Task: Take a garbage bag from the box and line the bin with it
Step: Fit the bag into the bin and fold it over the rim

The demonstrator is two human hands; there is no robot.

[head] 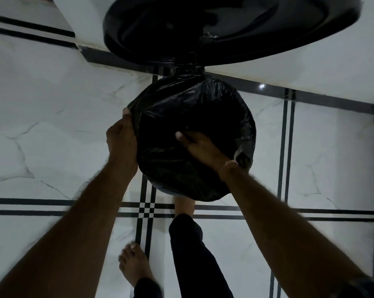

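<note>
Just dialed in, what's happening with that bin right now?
A person is lining a round pedal bin with a black garbage bag. The left hand grips the bag's edge at the rim, and the right hand presses inside. The lid is raised, one foot apparently on the pedal.

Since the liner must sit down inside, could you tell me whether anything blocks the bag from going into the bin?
Nothing visible does. The lid is swung up, the garbage bag already drapes over the rim, the left hand grips its edge, and the right hand presses inside.
</note>
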